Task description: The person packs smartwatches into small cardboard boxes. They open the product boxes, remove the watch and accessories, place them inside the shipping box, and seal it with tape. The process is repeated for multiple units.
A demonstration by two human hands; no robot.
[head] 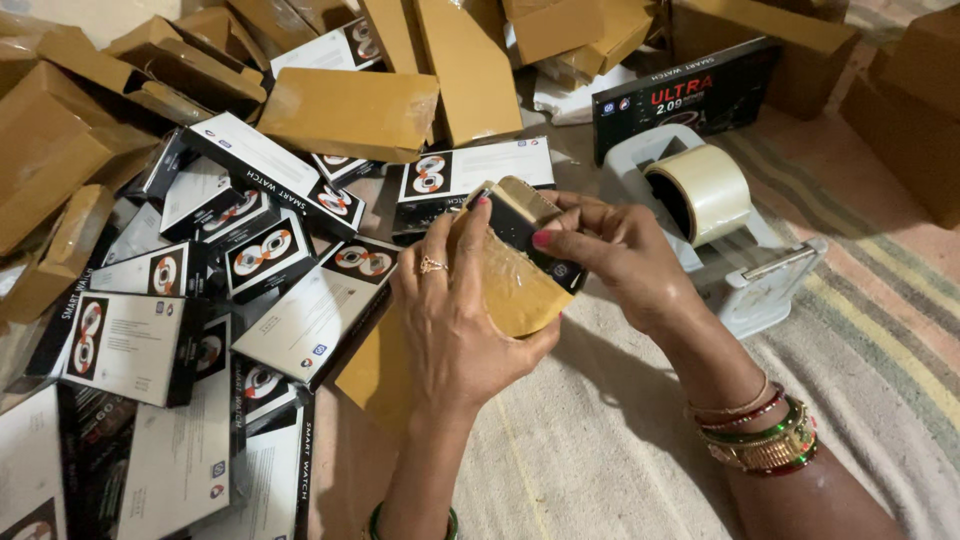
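My left hand (455, 320) clasps the brown-wrapped black box (520, 262) steady while my right hand (620, 255) pinches its far end flap.

No sleeves are seen; both forearms are bare. A small gold ring with a looped top is worn on a finger of the left hand (455, 320), and a green bangle at its wrist. The right hand (625, 255) has pink-painted nails; its wrist is stacked with red, green and gold bangles.
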